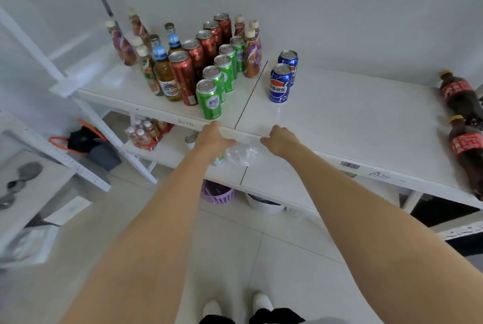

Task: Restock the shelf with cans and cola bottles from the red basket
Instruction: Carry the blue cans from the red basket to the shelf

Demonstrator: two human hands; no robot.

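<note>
The top shelf point(339, 114) carries a row of green cans point(209, 99), a row of red cans point(183, 75) and two blue cola cans point(280, 83). At its far right stand two cola bottles point(466, 146) with red labels. Both my hands reach under the top shelf's front edge toward the lower shelf point(274, 174). My left hand point(213, 141) is just above a green-and-white can point(218, 160). My right hand point(281, 141) is beside crumpled clear plastic point(240, 154). The fingers of both hands are hidden by the shelf edge. No red basket is in view.
Glass bottles point(163, 70) and coffee bottles point(252, 60) stand at the top shelf's back left. A pack of small bottles point(142, 135) and a can point(191, 138) sit on the lower shelf. A purple basket point(218, 194) and white basin point(264, 205) are underneath. A black bag point(81, 138) lies at left.
</note>
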